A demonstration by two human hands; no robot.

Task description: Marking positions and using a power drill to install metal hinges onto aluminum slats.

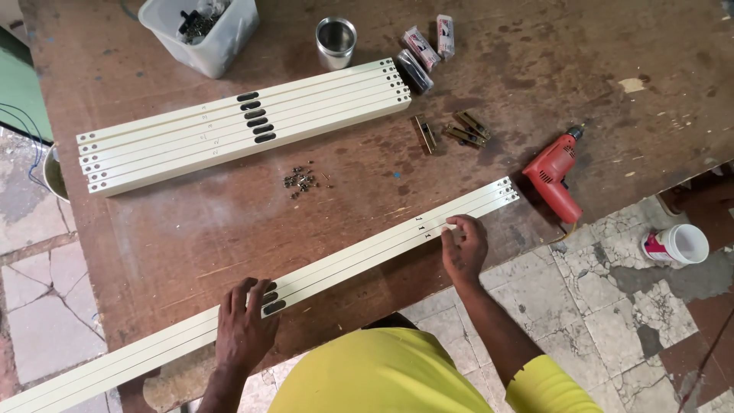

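Near the worktop's (191,229) near edge, three long cream slats (367,248), running from near left to far right, are being pressed flat by the spread left hand (245,329) and pinched further right by the right hand (462,248).

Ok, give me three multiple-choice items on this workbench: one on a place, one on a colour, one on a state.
1. Where does the drill lie?
A. right of the near slats
B. inside the tub
C. on the floor

2. What colour is the drill?
A. blue
B. red
C. green

3. How does the left hand meet the near slats?
A. lifts them
B. hovers apart
C. rests flat on them

Answers: 1 A, it sits on the table past their right ends. 2 B, its body is red. 3 C, the palm lies on them.
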